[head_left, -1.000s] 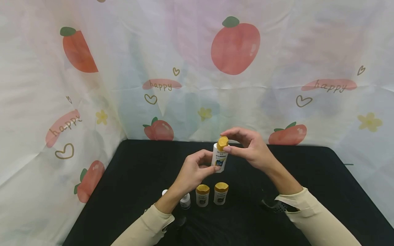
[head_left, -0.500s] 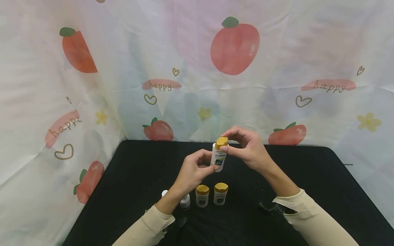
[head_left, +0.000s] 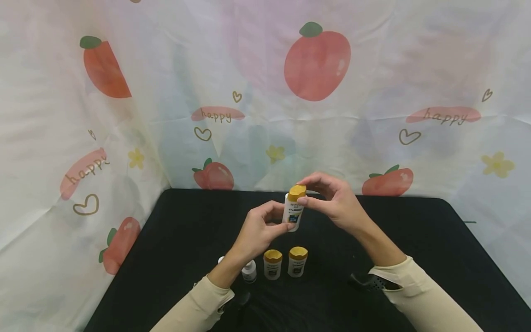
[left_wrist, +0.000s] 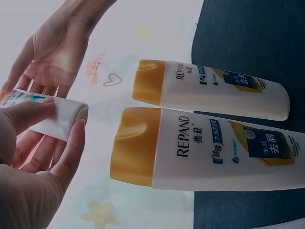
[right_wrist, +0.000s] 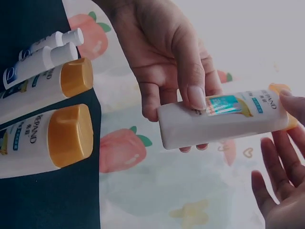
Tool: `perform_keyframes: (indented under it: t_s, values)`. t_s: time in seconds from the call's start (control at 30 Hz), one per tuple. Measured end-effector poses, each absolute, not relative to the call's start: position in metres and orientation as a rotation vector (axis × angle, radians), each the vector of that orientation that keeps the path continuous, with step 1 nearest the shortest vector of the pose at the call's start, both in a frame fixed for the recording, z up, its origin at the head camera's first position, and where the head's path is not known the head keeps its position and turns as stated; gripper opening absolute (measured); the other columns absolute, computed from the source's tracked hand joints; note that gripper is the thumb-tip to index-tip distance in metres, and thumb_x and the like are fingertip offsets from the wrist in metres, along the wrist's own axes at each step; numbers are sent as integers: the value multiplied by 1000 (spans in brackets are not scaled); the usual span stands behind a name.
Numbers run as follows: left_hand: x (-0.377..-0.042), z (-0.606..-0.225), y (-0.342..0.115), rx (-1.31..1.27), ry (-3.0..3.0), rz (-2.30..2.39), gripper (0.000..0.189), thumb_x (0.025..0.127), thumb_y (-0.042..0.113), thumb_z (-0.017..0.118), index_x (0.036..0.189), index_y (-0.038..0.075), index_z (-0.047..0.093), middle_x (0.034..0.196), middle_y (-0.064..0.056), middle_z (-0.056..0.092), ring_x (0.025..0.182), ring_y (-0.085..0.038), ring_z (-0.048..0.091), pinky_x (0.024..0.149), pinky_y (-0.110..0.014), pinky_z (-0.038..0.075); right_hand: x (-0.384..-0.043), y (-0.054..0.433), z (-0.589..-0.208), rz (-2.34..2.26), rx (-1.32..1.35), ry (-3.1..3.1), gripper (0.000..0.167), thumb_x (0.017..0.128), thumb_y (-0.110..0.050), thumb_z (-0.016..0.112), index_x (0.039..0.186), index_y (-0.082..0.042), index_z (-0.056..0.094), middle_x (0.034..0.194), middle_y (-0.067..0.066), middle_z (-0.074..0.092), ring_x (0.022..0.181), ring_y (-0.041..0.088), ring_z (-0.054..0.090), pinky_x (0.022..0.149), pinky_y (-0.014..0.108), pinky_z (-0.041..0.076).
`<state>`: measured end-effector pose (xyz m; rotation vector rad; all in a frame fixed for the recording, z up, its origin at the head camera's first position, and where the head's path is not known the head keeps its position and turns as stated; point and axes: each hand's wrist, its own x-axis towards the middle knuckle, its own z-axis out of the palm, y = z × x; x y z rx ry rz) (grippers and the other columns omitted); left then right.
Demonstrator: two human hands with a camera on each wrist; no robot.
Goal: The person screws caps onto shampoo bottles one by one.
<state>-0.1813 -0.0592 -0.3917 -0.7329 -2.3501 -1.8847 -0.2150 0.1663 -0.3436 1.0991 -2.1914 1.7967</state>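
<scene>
A white shampoo bottle (head_left: 292,215) with a gold cap (head_left: 297,192) is held up over the black table, tilted slightly. My left hand (head_left: 258,230) grips its lower body, with the thumb across the front label, as the right wrist view also shows. The thumb and fingers of my right hand (head_left: 336,203) pinch the gold cap from the right. Whether the cap sits loose or tight I cannot tell. Below, two matching shampoo bottles, one on the left (head_left: 272,268) and one on the right (head_left: 297,266), stand upright side by side.
Left of the shampoo bottles stand two smaller white bottles (right_wrist: 40,64), partly covered by my left forearm in the head view. The black table (head_left: 373,235) meets a fruit-printed curtain (head_left: 257,138) at its back and left edges. A dark strap (head_left: 367,281) circles my right wrist.
The held bottle and its cap have shifted slightly left. The cap's angle has turned a little under my right fingers. Both hands keep their hold, and the standing bottles have not moved.
</scene>
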Motion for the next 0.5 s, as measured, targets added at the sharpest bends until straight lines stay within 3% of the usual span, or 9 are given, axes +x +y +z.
perform_keyframes:
  t_s: [0.5]
  values:
    - [-181,-393,-56,-728,-2331,-1869,30,88,7,79,117,11,69,110,-3,72,101,-12,71,81,-28,60,-213,164,-343,1833,1024,-2155,25,86,7,76,108,1,65,105,10,63,108,23,64,100,29,51]
